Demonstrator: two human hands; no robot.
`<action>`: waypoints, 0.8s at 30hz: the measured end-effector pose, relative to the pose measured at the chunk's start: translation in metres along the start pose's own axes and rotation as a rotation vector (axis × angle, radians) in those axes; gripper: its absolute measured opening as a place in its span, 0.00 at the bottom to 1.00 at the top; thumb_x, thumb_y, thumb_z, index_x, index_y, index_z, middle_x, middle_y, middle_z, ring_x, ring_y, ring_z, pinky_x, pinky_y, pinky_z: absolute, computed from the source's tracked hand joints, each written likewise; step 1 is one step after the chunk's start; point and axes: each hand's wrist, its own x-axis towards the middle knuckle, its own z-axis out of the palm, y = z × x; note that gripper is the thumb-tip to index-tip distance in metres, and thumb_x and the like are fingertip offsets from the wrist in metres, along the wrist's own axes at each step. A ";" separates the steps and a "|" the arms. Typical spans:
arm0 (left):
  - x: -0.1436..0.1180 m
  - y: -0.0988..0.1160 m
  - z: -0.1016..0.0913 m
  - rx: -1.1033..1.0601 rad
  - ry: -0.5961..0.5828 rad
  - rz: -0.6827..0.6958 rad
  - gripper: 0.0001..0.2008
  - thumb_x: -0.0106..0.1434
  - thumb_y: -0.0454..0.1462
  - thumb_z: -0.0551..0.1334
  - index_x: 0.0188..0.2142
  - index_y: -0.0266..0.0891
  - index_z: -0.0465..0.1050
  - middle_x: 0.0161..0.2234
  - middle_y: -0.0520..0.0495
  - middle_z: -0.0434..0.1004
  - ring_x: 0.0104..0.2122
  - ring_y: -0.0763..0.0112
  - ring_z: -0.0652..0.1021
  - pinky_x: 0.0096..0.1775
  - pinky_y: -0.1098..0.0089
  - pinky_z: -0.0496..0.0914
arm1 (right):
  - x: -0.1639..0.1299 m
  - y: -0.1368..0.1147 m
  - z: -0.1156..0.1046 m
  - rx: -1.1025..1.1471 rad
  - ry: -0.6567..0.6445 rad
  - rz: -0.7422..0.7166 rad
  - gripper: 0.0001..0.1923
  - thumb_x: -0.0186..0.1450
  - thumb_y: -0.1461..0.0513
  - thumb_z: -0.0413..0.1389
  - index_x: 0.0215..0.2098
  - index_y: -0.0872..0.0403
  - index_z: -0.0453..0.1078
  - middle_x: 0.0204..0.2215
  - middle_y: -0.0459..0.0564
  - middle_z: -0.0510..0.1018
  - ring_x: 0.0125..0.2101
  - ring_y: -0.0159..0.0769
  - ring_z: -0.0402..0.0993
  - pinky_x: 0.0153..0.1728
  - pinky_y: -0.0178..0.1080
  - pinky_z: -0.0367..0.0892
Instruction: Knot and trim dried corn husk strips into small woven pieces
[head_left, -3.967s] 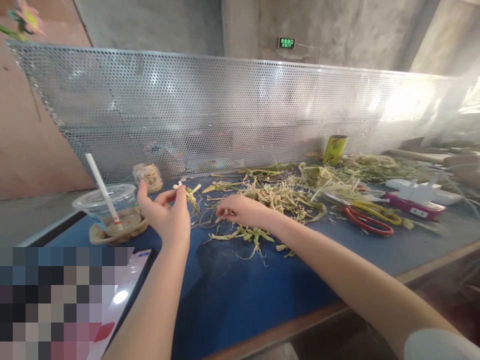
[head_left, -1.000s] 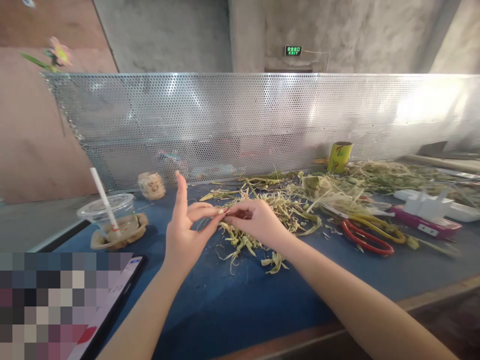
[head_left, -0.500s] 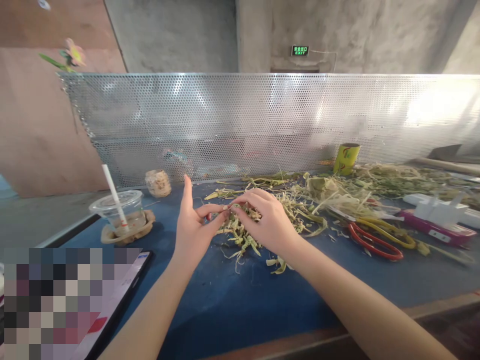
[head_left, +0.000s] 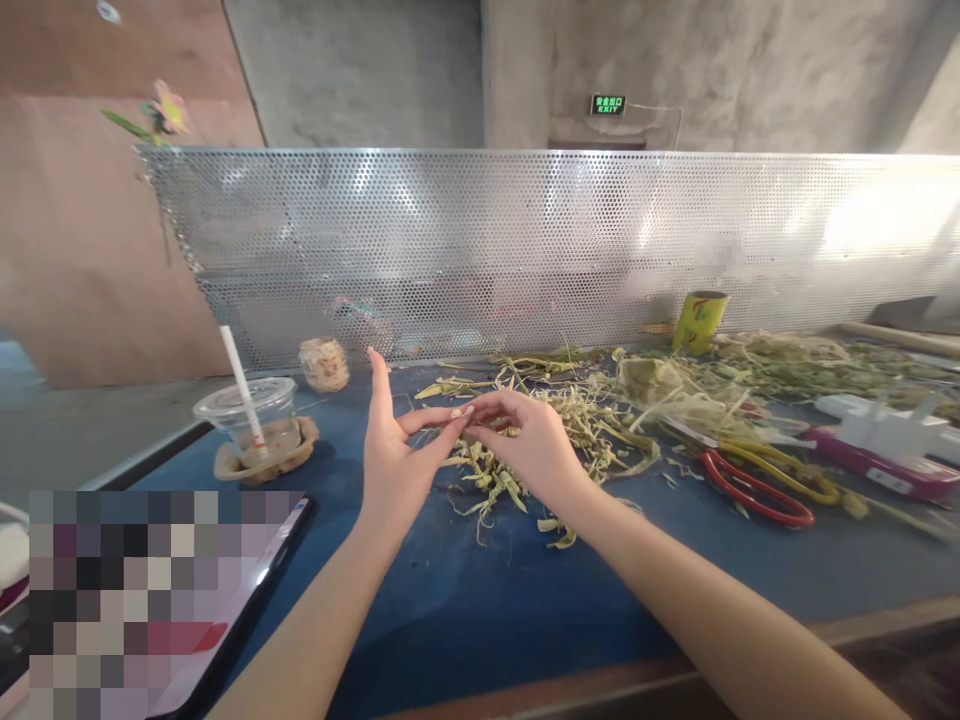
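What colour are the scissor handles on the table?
The scissors have one red handle and one yellow handle, clear in the head view, right of the hands.

The table [head_left: 465,620] fills the lower frame, with the mesh panel [head_left: 525,240] standing behind it. Cup [head_left: 251,420] and jar [head_left: 324,363] sit centre left; the phone [head_left: 247,590] lies lower left. Straw [head_left: 570,420] lies at centre, with the scissors [head_left: 757,485] to its right and the roll [head_left: 699,322] behind.
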 end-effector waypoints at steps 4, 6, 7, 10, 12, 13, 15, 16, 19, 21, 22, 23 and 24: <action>0.001 -0.002 0.000 -0.084 0.011 -0.063 0.52 0.47 0.34 0.68 0.61 0.49 0.31 0.27 0.53 0.78 0.31 0.69 0.78 0.41 0.65 0.71 | -0.007 -0.001 0.005 -0.138 0.102 -0.115 0.15 0.55 0.67 0.55 0.41 0.52 0.64 0.32 0.45 0.76 0.36 0.31 0.71 0.39 0.37 0.64; 0.002 -0.004 0.000 -0.174 0.024 -0.126 0.53 0.46 0.33 0.68 0.61 0.47 0.31 0.27 0.53 0.79 0.31 0.69 0.78 0.39 0.67 0.71 | -0.011 -0.002 0.009 -0.252 0.128 -0.197 0.14 0.56 0.67 0.53 0.41 0.53 0.63 0.34 0.46 0.75 0.39 0.33 0.69 0.41 0.39 0.62; 0.003 -0.004 0.000 -0.218 0.032 -0.166 0.54 0.45 0.32 0.68 0.61 0.45 0.30 0.26 0.52 0.79 0.31 0.69 0.78 0.38 0.68 0.71 | -0.012 -0.002 0.011 -0.322 0.138 -0.227 0.12 0.57 0.66 0.54 0.40 0.53 0.62 0.35 0.47 0.74 0.40 0.34 0.68 0.42 0.40 0.61; 0.004 -0.005 0.001 -0.289 0.083 -0.296 0.55 0.44 0.29 0.68 0.61 0.38 0.30 0.25 0.51 0.78 0.30 0.70 0.78 0.37 0.70 0.70 | -0.015 -0.002 0.017 -0.566 0.153 -0.285 0.10 0.56 0.61 0.55 0.36 0.53 0.62 0.35 0.48 0.73 0.40 0.39 0.66 0.40 0.43 0.59; 0.005 -0.007 0.002 -0.297 0.117 -0.362 0.55 0.43 0.28 0.68 0.61 0.34 0.31 0.24 0.51 0.78 0.29 0.70 0.78 0.37 0.70 0.70 | -0.016 -0.002 0.020 -0.719 0.157 -0.317 0.10 0.56 0.58 0.55 0.35 0.53 0.62 0.35 0.49 0.73 0.39 0.40 0.66 0.41 0.45 0.58; 0.004 -0.008 0.003 -0.298 0.130 -0.385 0.55 0.43 0.28 0.68 0.61 0.33 0.31 0.25 0.50 0.78 0.29 0.70 0.78 0.37 0.71 0.69 | -0.016 -0.002 0.022 -0.783 0.160 -0.337 0.10 0.57 0.58 0.54 0.35 0.53 0.62 0.35 0.50 0.73 0.38 0.40 0.66 0.41 0.46 0.57; 0.004 -0.010 0.005 -0.307 0.148 -0.408 0.55 0.42 0.27 0.68 0.61 0.31 0.32 0.26 0.50 0.78 0.28 0.70 0.77 0.37 0.71 0.69 | -0.015 -0.002 0.025 -0.889 0.174 -0.384 0.08 0.58 0.58 0.52 0.34 0.53 0.63 0.34 0.51 0.73 0.37 0.41 0.65 0.44 0.49 0.54; 0.004 -0.011 0.006 -0.314 0.156 -0.415 0.55 0.42 0.27 0.68 0.61 0.31 0.32 0.25 0.50 0.78 0.28 0.71 0.77 0.37 0.71 0.69 | -0.015 -0.001 0.025 -0.929 0.182 -0.408 0.07 0.59 0.58 0.51 0.33 0.53 0.63 0.33 0.51 0.73 0.37 0.41 0.65 0.46 0.52 0.52; 0.002 -0.013 0.008 -0.332 0.170 -0.444 0.55 0.42 0.26 0.67 0.61 0.29 0.30 0.21 0.55 0.75 0.26 0.73 0.76 0.35 0.73 0.69 | -0.012 0.000 0.028 -1.005 0.203 -0.470 0.06 0.61 0.62 0.48 0.28 0.53 0.64 0.30 0.50 0.73 0.36 0.40 0.65 0.50 0.57 0.45; 0.001 -0.014 0.009 -0.335 0.176 -0.466 0.55 0.42 0.26 0.66 0.61 0.27 0.29 0.18 0.57 0.73 0.25 0.73 0.75 0.33 0.74 0.69 | -0.011 0.001 0.029 -1.025 0.214 -0.505 0.09 0.61 0.65 0.46 0.25 0.52 0.64 0.26 0.48 0.72 0.34 0.38 0.65 0.51 0.61 0.42; 0.000 -0.014 0.010 -0.335 0.180 -0.474 0.54 0.43 0.26 0.66 0.61 0.27 0.29 0.17 0.58 0.72 0.24 0.73 0.75 0.32 0.74 0.69 | -0.011 0.001 0.030 -1.028 0.217 -0.520 0.11 0.61 0.66 0.45 0.24 0.52 0.64 0.25 0.47 0.72 0.33 0.38 0.65 0.52 0.62 0.41; 0.000 -0.014 0.010 -0.332 0.184 -0.482 0.53 0.43 0.26 0.65 0.61 0.27 0.30 0.18 0.58 0.72 0.23 0.73 0.75 0.30 0.74 0.68 | -0.011 0.002 0.030 -1.027 0.219 -0.530 0.12 0.62 0.68 0.44 0.24 0.51 0.64 0.24 0.47 0.72 0.32 0.37 0.65 0.52 0.64 0.39; -0.001 -0.014 0.009 -0.328 0.189 -0.494 0.53 0.43 0.26 0.65 0.61 0.27 0.31 0.18 0.57 0.72 0.23 0.73 0.74 0.29 0.75 0.68 | -0.012 0.002 0.031 -1.027 0.219 -0.539 0.13 0.62 0.68 0.43 0.24 0.51 0.64 0.23 0.47 0.72 0.32 0.37 0.65 0.52 0.65 0.38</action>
